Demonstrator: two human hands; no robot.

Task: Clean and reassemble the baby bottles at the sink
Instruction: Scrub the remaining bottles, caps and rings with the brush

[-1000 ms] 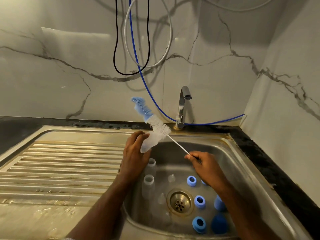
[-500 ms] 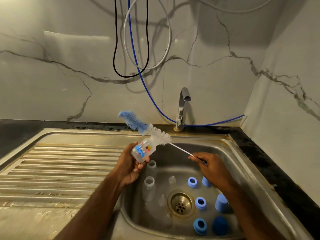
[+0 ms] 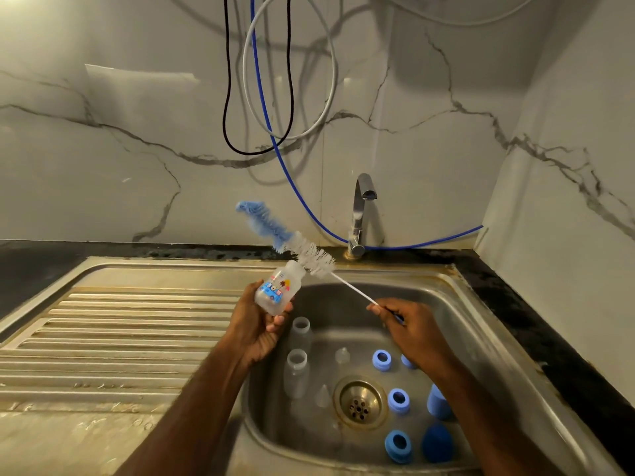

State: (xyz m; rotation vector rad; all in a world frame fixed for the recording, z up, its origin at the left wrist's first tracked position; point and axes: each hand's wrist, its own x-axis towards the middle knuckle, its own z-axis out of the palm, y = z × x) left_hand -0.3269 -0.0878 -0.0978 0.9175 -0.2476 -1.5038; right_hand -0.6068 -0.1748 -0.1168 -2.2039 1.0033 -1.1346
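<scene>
- Head view: a small clear baby bottle (image 3: 276,293) with a blue and red cartoon print on its side is held tilted above the left rim of the sink (image 3: 457,304), its open mouth pointing up and to the right.
- The left hand (image 3: 256,329) grasps this bottle from below, its fingers curled round the base and lower body.
- A bottle brush (image 3: 302,247) lies slantwise across the bottle's mouth, outside the bottle: white bristles are just beside the neck, and a blue bristled tip reaches up and left in front of the wall.
- The brush's thin white stem runs down and right to the right hand (image 3: 410,329), which pinches the handle end between thumb and curled fingers over the basin.
- In the basin, two more clear bottles (image 3: 296,371) stand one behind the other on the left side, mouths open.
- Two clear teats (image 3: 342,355) sit near the drain (image 3: 359,403), one behind it and one on its left.
- Blue screw rings (image 3: 398,400) are scattered to the right of the drain, with two blue caps (image 3: 438,443) close by; the right forearm partly hides one ring and one cap.
- A metal tap (image 3: 360,214) stands behind the basin, and a ribbed draining board (image 3: 120,338) stretches to the left.
- Black, grey and blue cables (image 3: 261,97) hang down the marble wall.
</scene>
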